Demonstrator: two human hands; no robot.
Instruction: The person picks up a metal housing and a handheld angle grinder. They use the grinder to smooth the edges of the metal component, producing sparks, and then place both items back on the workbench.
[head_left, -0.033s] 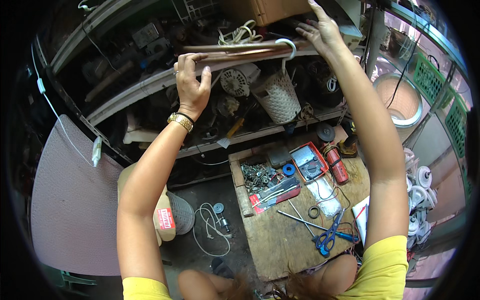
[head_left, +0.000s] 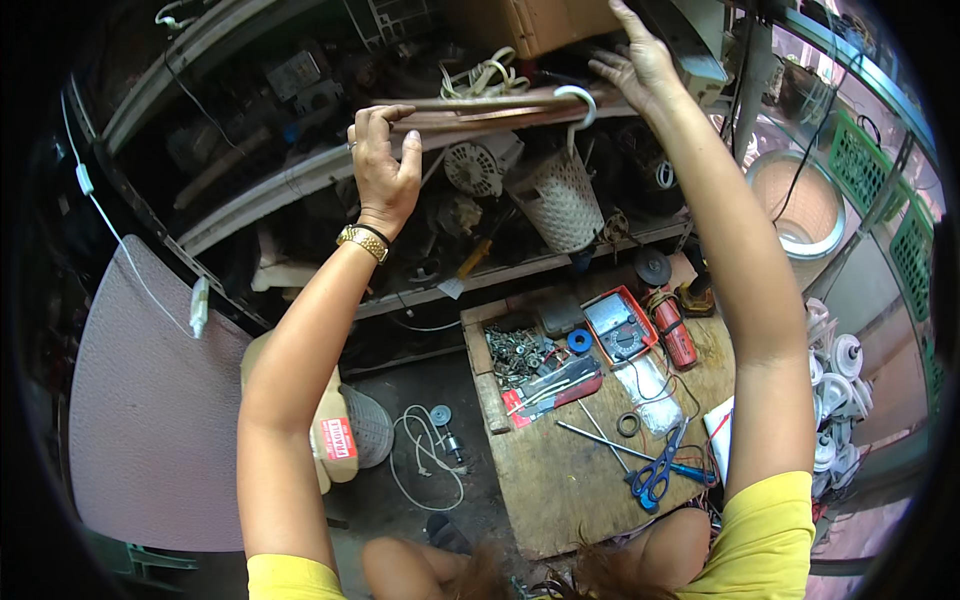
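My left hand point(head_left: 382, 165), with a gold watch on the wrist, is raised to the shelf and closed around a bundle of long brown flat strips point(head_left: 490, 110) lying across the shelf's front edge. My right hand point(head_left: 640, 65) reaches higher, with fingers spread. It hovers at the right end of the strips, just below a cardboard box point(head_left: 540, 22), and grips nothing. A white hook point(head_left: 582, 98) loops over the strips and carries a white mesh basket point(head_left: 565, 205) hanging below them.
Cluttered shelves hold motors and cables point(head_left: 470, 165). Below is a wooden work board point(head_left: 570, 500) with a multimeter point(head_left: 620, 325), a red tool point(head_left: 675, 338), blue scissors point(head_left: 655, 478), a blue tape roll point(head_left: 578, 341) and loose screws point(head_left: 512, 350). White fan parts point(head_left: 835, 380) are stacked at right.
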